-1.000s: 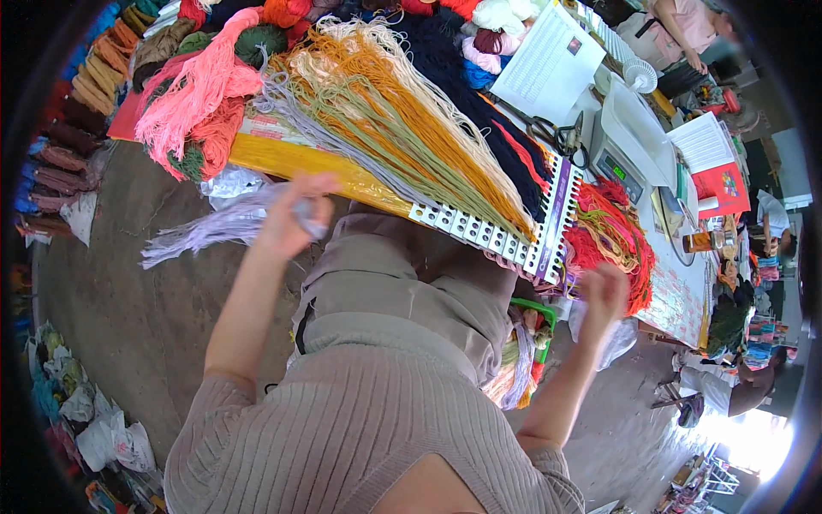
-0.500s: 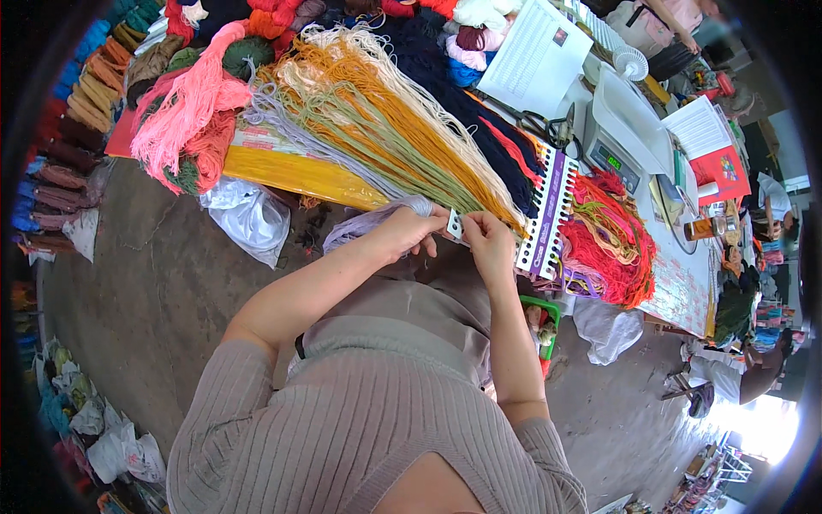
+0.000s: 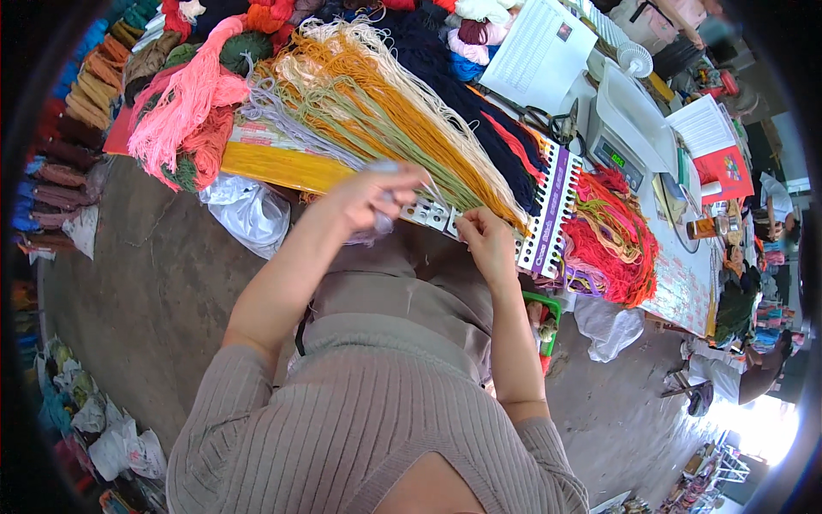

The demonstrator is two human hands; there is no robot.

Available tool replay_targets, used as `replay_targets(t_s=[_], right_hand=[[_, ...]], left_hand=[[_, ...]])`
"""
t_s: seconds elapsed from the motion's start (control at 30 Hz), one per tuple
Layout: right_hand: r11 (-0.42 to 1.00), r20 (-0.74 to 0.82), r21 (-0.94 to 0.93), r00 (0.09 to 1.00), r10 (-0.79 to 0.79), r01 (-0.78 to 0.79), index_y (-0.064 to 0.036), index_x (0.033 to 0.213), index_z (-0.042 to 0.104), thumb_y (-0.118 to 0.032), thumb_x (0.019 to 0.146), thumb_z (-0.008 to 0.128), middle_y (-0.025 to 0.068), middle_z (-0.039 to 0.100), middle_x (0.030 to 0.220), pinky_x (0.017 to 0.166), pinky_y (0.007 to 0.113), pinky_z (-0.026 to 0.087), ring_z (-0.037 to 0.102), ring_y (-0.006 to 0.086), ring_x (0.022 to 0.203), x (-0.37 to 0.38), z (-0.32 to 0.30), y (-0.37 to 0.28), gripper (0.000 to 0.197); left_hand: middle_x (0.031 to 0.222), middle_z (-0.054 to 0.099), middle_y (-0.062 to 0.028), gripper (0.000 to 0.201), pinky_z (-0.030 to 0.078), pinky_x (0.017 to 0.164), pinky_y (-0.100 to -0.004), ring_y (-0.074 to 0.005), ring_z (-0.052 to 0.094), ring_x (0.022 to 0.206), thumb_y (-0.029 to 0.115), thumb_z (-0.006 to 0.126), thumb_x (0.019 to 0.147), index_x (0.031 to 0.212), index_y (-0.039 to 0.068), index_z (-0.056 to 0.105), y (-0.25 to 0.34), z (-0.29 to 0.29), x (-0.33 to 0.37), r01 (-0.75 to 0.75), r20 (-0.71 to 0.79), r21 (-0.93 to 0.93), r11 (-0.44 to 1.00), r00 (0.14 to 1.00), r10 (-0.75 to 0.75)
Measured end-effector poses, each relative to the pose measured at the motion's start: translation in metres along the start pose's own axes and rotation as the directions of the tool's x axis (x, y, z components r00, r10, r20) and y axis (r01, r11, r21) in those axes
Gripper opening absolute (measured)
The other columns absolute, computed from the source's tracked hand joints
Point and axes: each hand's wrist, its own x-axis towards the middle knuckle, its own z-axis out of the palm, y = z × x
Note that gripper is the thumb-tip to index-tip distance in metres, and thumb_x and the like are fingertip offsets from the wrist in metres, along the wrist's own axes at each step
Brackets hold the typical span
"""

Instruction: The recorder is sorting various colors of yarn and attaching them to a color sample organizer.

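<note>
My left hand (image 3: 368,201) is curled round a lavender thread bundle (image 3: 383,226), parts of it showing above and below the fingers. A pale strand reaches from its fingertips toward a white card with punched holes (image 3: 426,214) at the table's near edge. My right hand (image 3: 491,244) pinches the right end of that card by the green threads (image 3: 419,163). Beyond both hands, mustard threads (image 3: 368,98), cream threads (image 3: 419,90) and navy threads (image 3: 505,163) fan away across the table. At right, a purple and white punched card (image 3: 550,210) lies across thread ends.
Red and orange thread tails (image 3: 612,244) spread right of the purple card. Farther off are black scissors (image 3: 563,127), a digital scale (image 3: 616,158) and a printed sheet (image 3: 539,56). Pink skeins (image 3: 193,107) hang over the left edge, near a white plastic bag (image 3: 248,214).
My left hand has moved up and left from the card with the lavender thread, uncovering more of the card's holes. My right hand has stayed nearly in place.
</note>
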Motion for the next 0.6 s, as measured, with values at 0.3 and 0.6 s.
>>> replay_targets(t_s=[0.3,0.6], right_hand=[[0.875,0.102,0.481,0.995,0.013,-0.061,-0.0006,0.083,0.060,-0.015,0.085,0.062,-0.0009,0.057,0.066,0.055,0.020,0.039,0.051,0.0044,0.062,-0.002,-0.002,0.009,0.015],[0.989,0.063,-0.150,0.998,0.028,-0.018,-0.0097,0.087,0.059,-0.034,0.094,0.041,0.0042,0.064,0.070,0.066,0.038,0.045,0.062,0.0271,0.069,-0.004,0.004,-0.005,0.030]], left_hand=[[0.056,0.057,-0.0020,0.019,0.038,0.041,-0.0216,-0.0068,0.050,0.043,0.018,0.050,0.089,0.102,0.008,0.060,-0.052,0.024,0.016,-0.009,0.055,0.818,0.575,0.997,-0.062],[0.078,0.060,-0.0088,0.013,0.032,0.037,-0.0178,-0.0053,0.042,0.048,0.008,0.055,0.080,0.087,-0.003,0.056,0.101,-0.105,-0.022,-0.252,-0.097,-0.095,0.963,0.965,0.243]])
